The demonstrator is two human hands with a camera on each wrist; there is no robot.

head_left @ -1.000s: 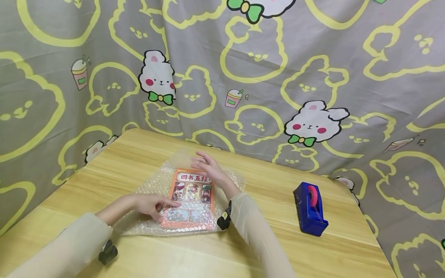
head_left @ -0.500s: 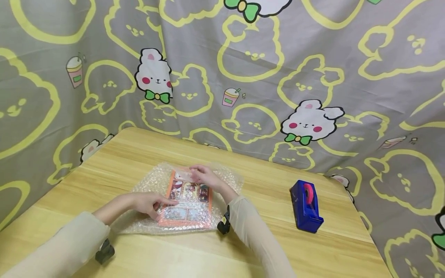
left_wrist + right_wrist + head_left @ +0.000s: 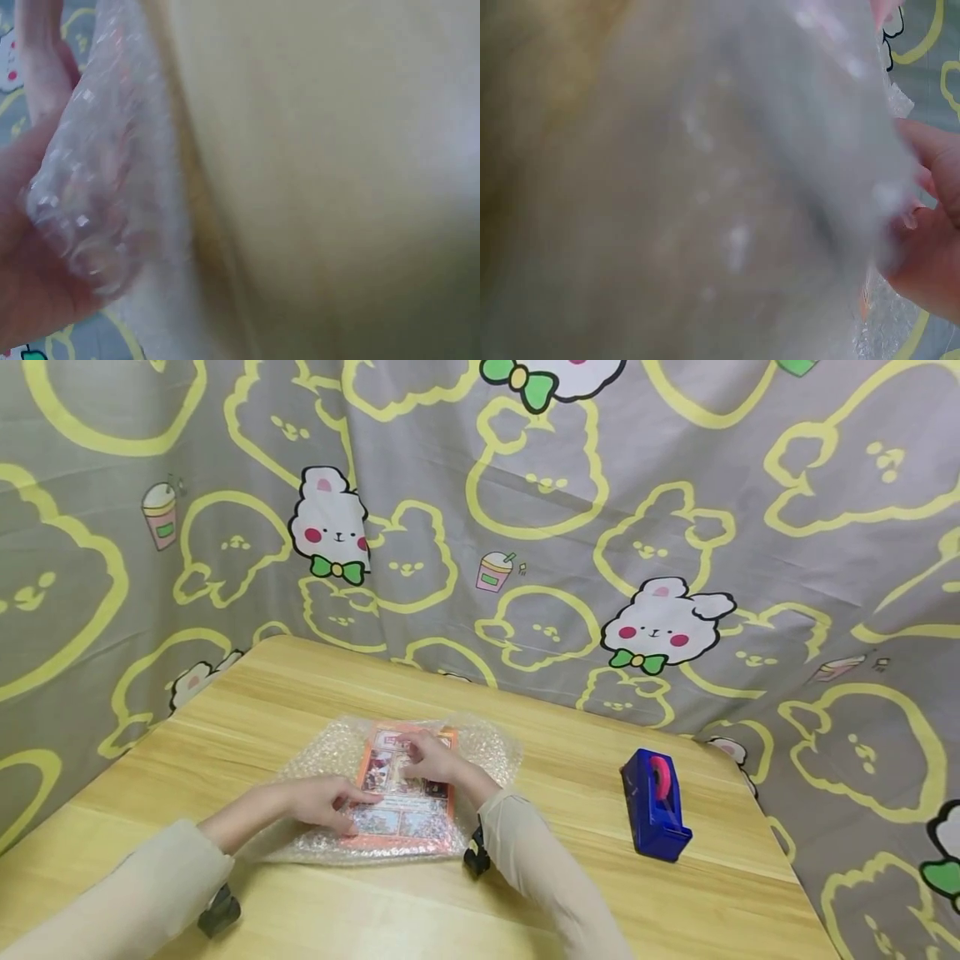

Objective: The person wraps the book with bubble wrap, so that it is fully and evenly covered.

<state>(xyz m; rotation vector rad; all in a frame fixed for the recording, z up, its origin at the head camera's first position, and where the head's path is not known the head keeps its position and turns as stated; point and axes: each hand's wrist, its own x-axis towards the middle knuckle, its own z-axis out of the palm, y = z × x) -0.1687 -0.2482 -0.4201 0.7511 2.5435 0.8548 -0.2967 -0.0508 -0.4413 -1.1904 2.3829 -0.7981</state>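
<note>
Book (image 3: 408, 789) lies flat on a sheet of bubble wrap (image 3: 322, 760) at the middle of the wooden table (image 3: 600, 860), orange cover up, long axis running away from the person and tilted slightly right at the far end. Bubble wrap already lies over the lower and upper parts of the cover, so the printed panels show only dimly through it. Right hand (image 3: 427, 758) sits on the book's far half, fingers bent down onto a flap of wrap drawn over the top edge; it looks like a pinch on the flap, though the fingertips are too small to be sure. Left hand (image 3: 322, 800) rests at the near-left edge of the book, fingers pointing right and pressing wrap against the cover, thumb tucked below. Both hands touch the bundle; right covers the far end, left the near side. Blue tape dispenser (image 3: 655, 806) with a pink roll stands well apart to the right, nearer the right arm. Left wrist view: blurred, wrap (image 3: 97, 187) bunched against the palm, table surface filling the rest. Right wrist view: almost all blurred wrap (image 3: 727, 187), fingers (image 3: 930, 225) curled at its right edge. Book hidden in both wrist views. Cartoon rabbit curtain (image 3: 660, 622) behind the table
</note>
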